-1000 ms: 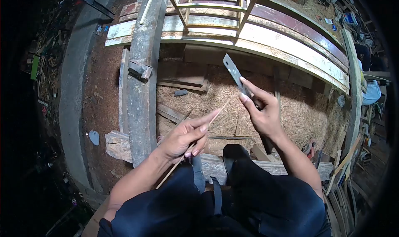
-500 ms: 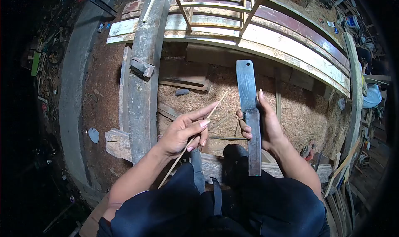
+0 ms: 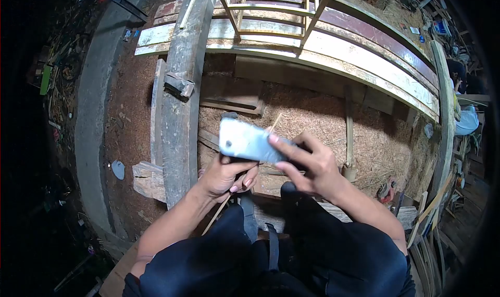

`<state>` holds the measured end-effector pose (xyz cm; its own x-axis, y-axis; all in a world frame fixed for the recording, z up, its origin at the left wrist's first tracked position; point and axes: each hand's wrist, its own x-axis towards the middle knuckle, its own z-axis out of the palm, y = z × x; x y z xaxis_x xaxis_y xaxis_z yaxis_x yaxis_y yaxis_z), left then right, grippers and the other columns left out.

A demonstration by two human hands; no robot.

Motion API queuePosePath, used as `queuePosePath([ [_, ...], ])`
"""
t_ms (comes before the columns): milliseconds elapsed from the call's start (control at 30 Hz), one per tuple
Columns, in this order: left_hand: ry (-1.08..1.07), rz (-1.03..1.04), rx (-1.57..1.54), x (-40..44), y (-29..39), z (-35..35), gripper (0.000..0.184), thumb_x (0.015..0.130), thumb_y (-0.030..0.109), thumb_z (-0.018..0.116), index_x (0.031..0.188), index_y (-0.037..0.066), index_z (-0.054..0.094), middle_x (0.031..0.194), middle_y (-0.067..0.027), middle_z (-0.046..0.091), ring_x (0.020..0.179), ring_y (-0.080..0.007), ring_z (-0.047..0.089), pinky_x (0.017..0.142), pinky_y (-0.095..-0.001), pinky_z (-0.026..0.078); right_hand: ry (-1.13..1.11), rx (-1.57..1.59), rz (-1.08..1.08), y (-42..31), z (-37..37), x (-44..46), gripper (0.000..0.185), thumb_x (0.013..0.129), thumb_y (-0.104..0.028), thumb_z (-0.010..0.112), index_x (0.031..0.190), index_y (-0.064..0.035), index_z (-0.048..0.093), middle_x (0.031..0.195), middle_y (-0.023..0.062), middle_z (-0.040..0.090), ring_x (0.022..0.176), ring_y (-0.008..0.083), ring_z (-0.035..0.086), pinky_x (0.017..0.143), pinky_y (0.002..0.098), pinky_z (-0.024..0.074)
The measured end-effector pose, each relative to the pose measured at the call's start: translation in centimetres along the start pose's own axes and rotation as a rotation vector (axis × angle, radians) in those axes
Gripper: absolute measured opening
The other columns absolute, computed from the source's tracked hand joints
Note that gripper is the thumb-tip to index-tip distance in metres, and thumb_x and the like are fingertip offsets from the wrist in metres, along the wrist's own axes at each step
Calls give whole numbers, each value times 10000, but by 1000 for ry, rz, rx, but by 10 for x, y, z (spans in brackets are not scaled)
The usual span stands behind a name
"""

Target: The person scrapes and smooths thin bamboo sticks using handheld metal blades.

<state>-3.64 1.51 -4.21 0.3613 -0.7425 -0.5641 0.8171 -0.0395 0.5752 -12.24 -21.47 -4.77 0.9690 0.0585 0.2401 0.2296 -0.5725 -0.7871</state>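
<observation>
My right hand (image 3: 312, 166) grips a flat grey metal blade (image 3: 247, 140), its broad face up and its holed end pointing left. The blade is slightly blurred and lies over the fingers of my left hand (image 3: 226, 177), hiding part of them. A thin wooden stick (image 3: 216, 213) runs through my left hand, which is closed on it. The stick's upper tip sticks out above the blade, and its lower end slants down toward my left thigh.
A thick wooden beam (image 3: 179, 125) with a dark block (image 3: 179, 84) on it runs along the left. Pale planks (image 3: 364, 57) cross the top, with a slim wooden frame (image 3: 271, 6) standing on them. Shavings (image 3: 380, 146) cover the ground beyond my knees.
The blade has swung from upright on the right to nearly level over my left hand, and my right hand has moved left with it. My left hand still holds the stick.
</observation>
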Motion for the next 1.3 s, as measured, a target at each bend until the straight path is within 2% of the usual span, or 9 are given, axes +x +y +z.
queuePosePath([
  [133, -11, 17, -209, -2, 0, 9, 457, 1040, 127, 531, 1479, 42, 437, 598, 10, 510, 400, -50, 370, 479, -206, 371, -7, 33, -48, -5, 3, 0, 518, 849, -208, 792, 1352, -180, 667, 766, 101, 558, 568, 195, 556, 503, 355, 488],
  [333, -36, -106, -104, 2, 7, 12, 574, 1059, 162, 498, 1593, 139, 292, 582, 27, 474, 414, -40, 358, 475, -203, 350, 148, -48, 54, 4, 1, 3, 515, 869, -238, 784, 1368, -209, 657, 740, 78, 485, 536, 178, 498, 482, 367, 465],
  [400, -21, -39, -191, -1, -2, 13, 407, 1064, 161, 496, 1453, 48, 458, 573, 10, 465, 404, -49, 354, 463, -211, 345, -42, -50, -79, -8, 2, -1, 518, 862, -221, 790, 1363, -198, 660, 736, 79, 495, 536, 181, 500, 485, 367, 470],
  [533, -16, -83, -95, 3, 7, 15, 486, 1063, 134, 479, 1531, 52, 374, 592, 8, 472, 416, -40, 369, 457, -208, 344, 147, -56, 66, 12, 1, 5, 523, 853, -210, 797, 1358, -187, 662, 755, 104, 566, 537, 179, 545, 480, 353, 501],
  [733, -70, -65, -122, 4, 6, 13, 423, 1075, 152, 473, 1473, 16, 432, 597, 3, 474, 403, -46, 355, 452, -206, 347, 130, -46, 84, 10, 3, 4, 494, 871, -227, 782, 1348, -172, 668, 759, 99, 551, 550, 186, 565, 497, 340, 512],
  [900, 24, -28, -109, 0, 0, 10, 232, 1082, 177, 466, 1181, 0, 579, 576, -11, 484, 387, -55, 362, 442, -206, 353, -16, -4, -54, -2, 5, -3, 516, 861, -174, 781, 1361, -157, 655, 740, 88, 524, 549, 192, 514, 496, 356, 464],
  [1000, -17, -20, -99, 6, 12, 17, 212, 1069, 158, 482, 1159, 1, 590, 564, -2, 474, 389, -54, 367, 442, -204, 357, 156, -37, 64, 12, 6, 3, 511, 862, -193, 780, 1358, -170, 659, 746, 89, 527, 538, 196, 524, 491, 361, 479],
  [1133, -9, -8, -99, 2, 5, 15, 263, 1086, 180, 451, 1229, -11, 561, 574, -1, 480, 387, -58, 368, 431, -202, 350, -22, -63, -65, -5, 6, -2, 517, 849, -227, 796, 1348, -182, 666, 748, 99, 525, 533, 194, 534, 483, 361, 502],
  [1300, -45, -12, -139, 4, 8, 14, 232, 1056, 90, 451, 1248, -6, 537, 550, -5, 433, 378, -59, 341, 406, -198, 331, 108, -32, 26, 10, 6, 1, 504, 867, -251, 781, 1352, -183, 663, 755, 99, 558, 546, 188, 558, 463, 344, 486],
])
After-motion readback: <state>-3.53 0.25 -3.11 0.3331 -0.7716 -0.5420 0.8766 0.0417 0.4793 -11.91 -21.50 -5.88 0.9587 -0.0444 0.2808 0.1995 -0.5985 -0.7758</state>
